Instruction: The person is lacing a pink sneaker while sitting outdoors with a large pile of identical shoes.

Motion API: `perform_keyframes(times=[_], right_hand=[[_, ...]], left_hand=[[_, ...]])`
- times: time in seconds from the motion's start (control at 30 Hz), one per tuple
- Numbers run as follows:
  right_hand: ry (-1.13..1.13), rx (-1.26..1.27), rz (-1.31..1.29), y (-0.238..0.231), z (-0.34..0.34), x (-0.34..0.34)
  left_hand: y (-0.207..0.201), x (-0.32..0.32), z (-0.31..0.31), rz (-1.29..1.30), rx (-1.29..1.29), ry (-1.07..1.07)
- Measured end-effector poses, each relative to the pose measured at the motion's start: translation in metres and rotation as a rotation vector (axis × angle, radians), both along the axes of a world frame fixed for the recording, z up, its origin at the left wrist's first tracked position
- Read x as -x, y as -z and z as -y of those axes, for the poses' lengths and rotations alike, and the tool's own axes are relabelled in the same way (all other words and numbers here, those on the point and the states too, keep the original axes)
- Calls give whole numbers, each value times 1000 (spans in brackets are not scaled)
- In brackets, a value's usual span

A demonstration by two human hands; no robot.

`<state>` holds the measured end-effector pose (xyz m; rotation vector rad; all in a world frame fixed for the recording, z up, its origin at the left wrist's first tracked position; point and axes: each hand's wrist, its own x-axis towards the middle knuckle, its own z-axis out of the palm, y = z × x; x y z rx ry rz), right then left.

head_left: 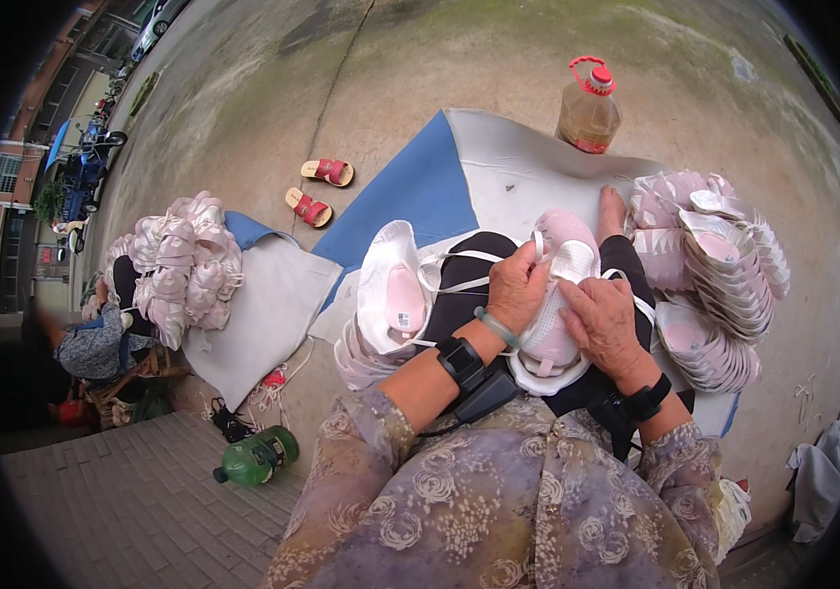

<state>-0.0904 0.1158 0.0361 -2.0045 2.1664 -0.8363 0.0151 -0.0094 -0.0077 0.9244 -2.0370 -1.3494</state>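
Across my lap lies a pink and white shoe upper, its toe pointing away from me. My left hand is closed at its left edge, pinching a white shoelace that stands up in a small loop. My right hand is closed over the upper's right side, thumb and forefinger at the lacing; exactly what sits between those fingertips is hidden. More lace trails out to both sides. Just left of my left hand, another white upper with a pink insole tops a nested stack.
Stacked uppers stand at my right; a pink-white heap is far left, near another person. Blue-white sheeting covers the ground. Red sandals, a large jug and a green bottle are around me.
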Motion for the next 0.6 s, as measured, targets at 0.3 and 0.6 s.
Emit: perform_keyframes(times=[0.3,0.6], right_hand=[[16,13,21,3,0,-2],[56,16,44,9,-3,-2]], left_hand=[[5,7,6,181,183,149],[-27,-9,-2,107,175,185]])
